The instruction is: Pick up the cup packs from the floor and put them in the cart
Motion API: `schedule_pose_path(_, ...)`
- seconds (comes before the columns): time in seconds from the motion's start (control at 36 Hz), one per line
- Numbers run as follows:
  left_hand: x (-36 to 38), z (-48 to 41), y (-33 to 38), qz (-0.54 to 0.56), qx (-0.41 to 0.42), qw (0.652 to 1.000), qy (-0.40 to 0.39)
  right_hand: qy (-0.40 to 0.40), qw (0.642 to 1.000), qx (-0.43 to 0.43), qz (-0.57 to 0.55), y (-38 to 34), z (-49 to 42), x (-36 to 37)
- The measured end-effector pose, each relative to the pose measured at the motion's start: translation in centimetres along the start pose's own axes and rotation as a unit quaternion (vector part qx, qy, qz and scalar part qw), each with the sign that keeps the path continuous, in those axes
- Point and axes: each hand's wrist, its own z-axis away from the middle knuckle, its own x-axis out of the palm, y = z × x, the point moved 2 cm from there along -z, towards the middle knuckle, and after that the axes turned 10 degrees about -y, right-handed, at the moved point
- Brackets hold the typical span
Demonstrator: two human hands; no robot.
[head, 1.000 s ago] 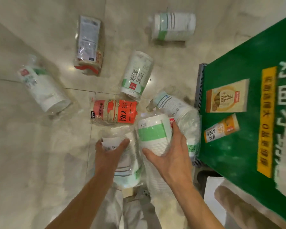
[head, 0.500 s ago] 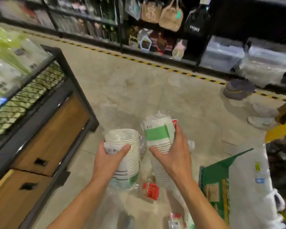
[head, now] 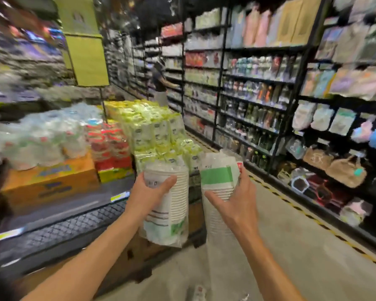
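My left hand (head: pixel 149 193) grips a plastic-wrapped stack of white paper cups (head: pixel 172 213), held upright at chest height. My right hand (head: pixel 237 198) grips a second, longer cup pack with a green label band (head: pixel 217 177), also upright. The two packs sit side by side, almost touching. A bit of another pack (head: pixel 199 292) shows on the floor at the bottom edge. No cart is in view.
A low black display stand (head: pixel 74 222) with a mesh rim, piled with packaged goods, stands to the left. Tall black shelves (head: pixel 269 109) line the right side. A person (head: pixel 159 83) stands far down the aisle. Bare floor (head: pixel 302 257) runs between them.
Both hands lifted the two cup packs off the floor to chest height. My view swung up from the floor and green cart to the aisle ahead.
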Motion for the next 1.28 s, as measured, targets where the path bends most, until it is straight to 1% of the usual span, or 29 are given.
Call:
schedule_pose_path(0.11,-6.0,3.9,1.2,-0.003,0.002,0.997,0.073,-0.042,0.996,-0.069,-0.036,-5.4,0.0,3.1)
schedule_pose_path(0.25,-14.5,9.7,0.6,0.0,-0.02,0.98,0.2,-0.121,0.98,-0.135,-0.079,-12.6,2.4,8.4)
schedule_pose_path(0.36,-21.9,14.8,-0.9,0.024,-0.006,0.965,0.261,-0.18,0.961,-0.184,-0.099,-18.2,5.6,12.9)
schedule_pose_path(0.53,-31.2,23.6,-2.2,0.041,0.003,0.929,0.368,-0.258,0.926,-0.244,-0.128,-26.9,11.3,19.9)
schedule_pose_path(0.69,-42.0,32.4,-6.1,0.056,-0.035,0.888,0.455,-0.324,0.883,-0.303,-0.151,-36.5,18.1,27.8)
schedule_pose_path(0.81,-49.5,38.4,-9.6,0.053,-0.06,0.873,0.48,-0.367,0.857,-0.326,-0.159,-42.8,23.4,33.4)
schedule_pose_path(0.92,-53.8,43.9,-10.6,0.06,-0.076,0.838,0.537,-0.397,0.831,-0.353,-0.163,-47.9,28.5,38.5)
schedule_pose_path(1.03,-57.5,48.2,-12.4,0.056,-0.106,0.814,0.569,-0.427,0.801,-0.375,-0.187,-52.3,32.7,42.4)
schedule_pose_path(1.14,-60.9,50.6,-13.5,0.059,-0.132,0.782,0.607,-0.471,0.766,-0.384,-0.209,-56.0,35.8,46.1)
schedule_pose_path(1.28,-64.7,51.7,-15.4,0.073,-0.132,0.745,0.65,-0.505,0.741,-0.39,-0.21,-59.8,37.9,51.4)
